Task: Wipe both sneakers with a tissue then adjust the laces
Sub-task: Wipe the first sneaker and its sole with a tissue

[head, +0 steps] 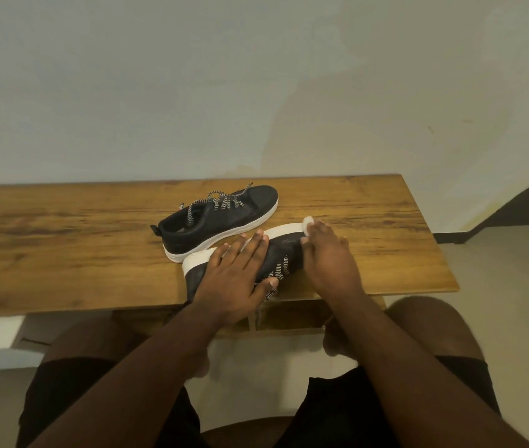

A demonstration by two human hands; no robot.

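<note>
Sneaker (284, 250) tilted; right hand (329, 253) presses tissue (307, 221) on sole

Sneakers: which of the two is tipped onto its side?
The near sneaker, under both hands, is tipped, its white sole facing the wall. The far sneaker stands upright on its sole, untouched.

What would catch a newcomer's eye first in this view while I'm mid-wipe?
Most striking are the two hands at the table's near edge: the left hand presses flat on a tipped black sneaker, while the right hand pinches a small white tissue against its white sole near the toe. Just behind, the second sneaker sits upright on the wooden table, its zigzag laces loose.
</note>
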